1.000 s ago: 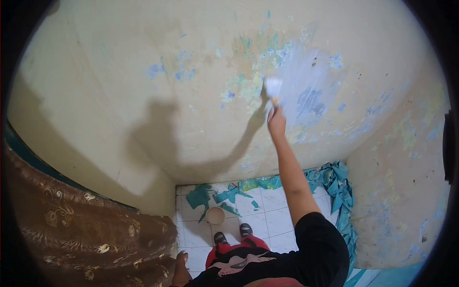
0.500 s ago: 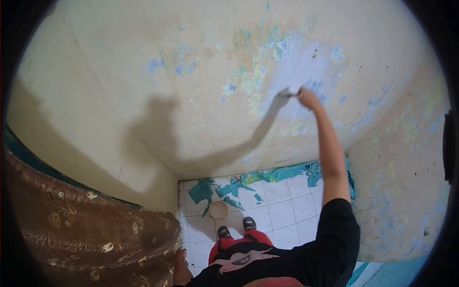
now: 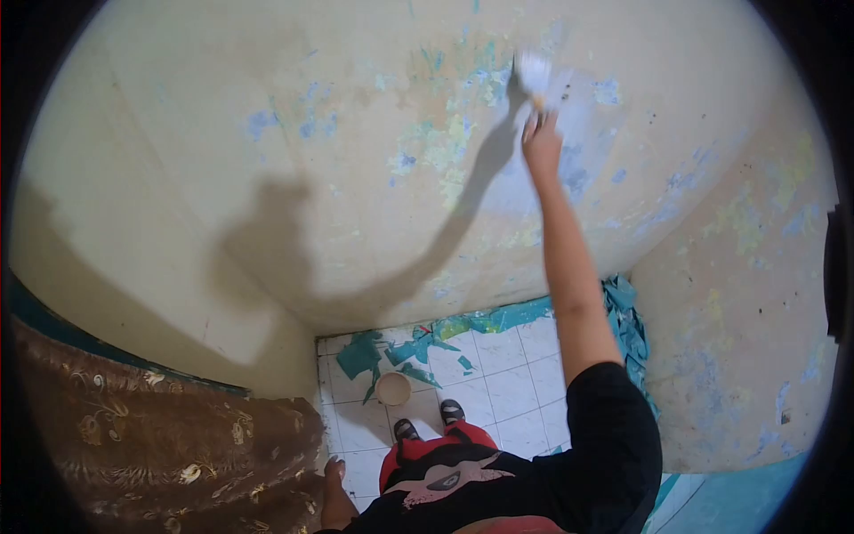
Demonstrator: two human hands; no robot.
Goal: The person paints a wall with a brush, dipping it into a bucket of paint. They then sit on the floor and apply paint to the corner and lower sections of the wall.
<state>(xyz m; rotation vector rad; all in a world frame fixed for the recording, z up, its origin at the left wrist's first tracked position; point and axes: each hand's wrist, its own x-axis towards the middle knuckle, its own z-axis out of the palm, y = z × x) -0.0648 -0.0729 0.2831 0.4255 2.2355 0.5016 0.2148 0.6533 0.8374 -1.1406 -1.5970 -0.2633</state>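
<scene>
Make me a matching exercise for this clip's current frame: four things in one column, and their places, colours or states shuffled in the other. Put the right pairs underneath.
Things
1. Brush
2. Bucket
3. Cloth
4. Sheeting

Places, colours, states
A. Brown, with a pale flower pattern
B. Standing on the white tiles
C. Teal, lying crumpled
D. In the right hand, raised in front of the wall

Right pairs: 1-D, 2-B, 3-A, 4-C
</scene>
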